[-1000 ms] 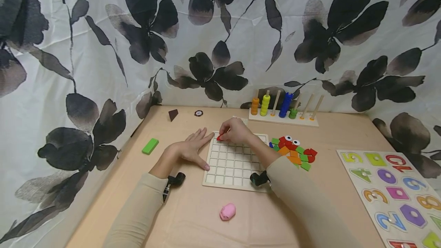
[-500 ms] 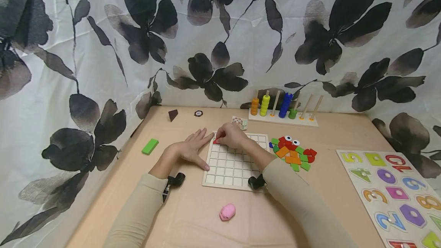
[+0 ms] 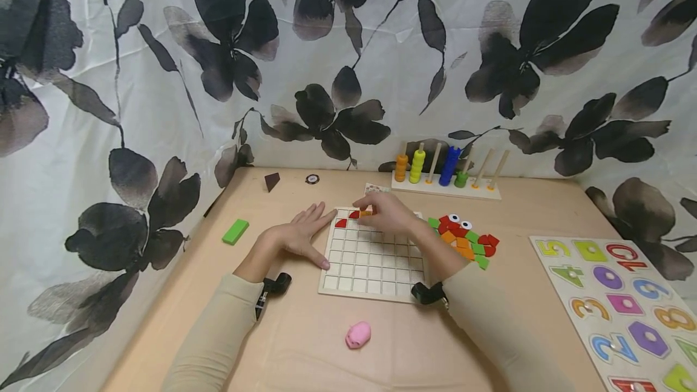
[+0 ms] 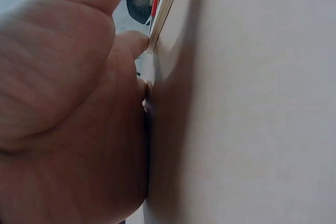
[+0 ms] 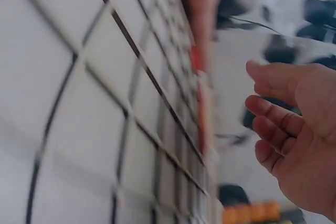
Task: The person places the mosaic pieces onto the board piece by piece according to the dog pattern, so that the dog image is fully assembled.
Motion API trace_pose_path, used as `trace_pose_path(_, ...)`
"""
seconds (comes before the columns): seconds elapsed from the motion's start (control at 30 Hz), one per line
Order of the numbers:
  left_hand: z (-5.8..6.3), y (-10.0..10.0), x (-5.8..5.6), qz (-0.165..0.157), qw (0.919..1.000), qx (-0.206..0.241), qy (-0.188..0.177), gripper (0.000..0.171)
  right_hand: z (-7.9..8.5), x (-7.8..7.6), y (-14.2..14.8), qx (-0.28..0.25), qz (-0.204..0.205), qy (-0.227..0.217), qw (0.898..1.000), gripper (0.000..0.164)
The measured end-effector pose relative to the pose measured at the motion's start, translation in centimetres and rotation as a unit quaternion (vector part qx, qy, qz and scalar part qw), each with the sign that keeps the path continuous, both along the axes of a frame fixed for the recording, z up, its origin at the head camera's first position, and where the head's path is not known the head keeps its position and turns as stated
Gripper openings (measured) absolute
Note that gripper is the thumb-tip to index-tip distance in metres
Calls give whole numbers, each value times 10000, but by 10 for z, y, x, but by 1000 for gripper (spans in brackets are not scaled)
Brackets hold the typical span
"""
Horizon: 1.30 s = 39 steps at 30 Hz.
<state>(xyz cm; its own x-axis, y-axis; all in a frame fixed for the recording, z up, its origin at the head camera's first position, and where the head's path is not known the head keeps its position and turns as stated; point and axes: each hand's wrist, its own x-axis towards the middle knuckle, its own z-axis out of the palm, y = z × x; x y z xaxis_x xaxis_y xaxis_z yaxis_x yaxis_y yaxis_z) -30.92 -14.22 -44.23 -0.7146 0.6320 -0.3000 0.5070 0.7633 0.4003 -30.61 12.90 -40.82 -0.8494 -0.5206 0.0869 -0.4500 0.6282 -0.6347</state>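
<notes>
My left hand lies with spread, straight fingers along the left side of a white gridded board, its thumb and a fingertip touching the frame. Two red quarter-round tiles sit in the grid's upper left: one red tile in the first column, another red tile a row higher. Beside the latter, an orange tile is partly covered by my right hand. That hand hovers over the board's far part; in the right wrist view its loosely bent fingers hold nothing.
Right of the board lies a heap of red, green and orange tiles. A peg stacker and a small picture card stand behind. A pink toy, green block and number puzzle lie around.
The red tile pinched by my right hand now lies in the first column, let go. My right hand has drawn away to the right, uncovering other tiles. My left hand stays put.
</notes>
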Motion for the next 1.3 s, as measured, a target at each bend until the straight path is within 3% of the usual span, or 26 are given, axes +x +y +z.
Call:
trace_pose_path(0.17, -1, 1, 0, -77, 9999, 58, 60, 130, 15, 21, 58, -345, -420, 298, 9981, 37)
trace_pose_path(0.37, -2, 0, 0, -112, 9998, -45, 157, 130, 17, 30, 124, -338, -1017, 500, 9930, 35)
trace_pose_path(0.5, -2, 1, 1, -123, 9998, 20, 177, 130, 16, 31, 157, -220, -1420, 159, 9895, 35)
trace_pose_path(0.63, -1, 1, 2, -95, 9998, 67, 154, 130, 9, 33, 183, 223, -1845, -422, 9817, 34)
trace_pose_path(0.8, -2, 0, 3, -58, 9999, 55, 137, 130, -7, 32, 204, 618, -1876, -1161, 9734, 30)
trace_pose_path(0.9, -3, 0, 3, -62, 9999, 71, 126, 130, -15, 28, 211, 651, -1707, -1318, 9743, 25)
trace_pose_path(1.2, -1, 1, 4, -43, 9999, 51, 112, 130, -26, 24, 213, 435, -1672, -1101, 9788, 11)
trace_pose_path(1.3, -2, 0, 4, -26, 9999, 56, 99, 130, -26, 24, 210, 113, -1655, -1063, 9804, 11)
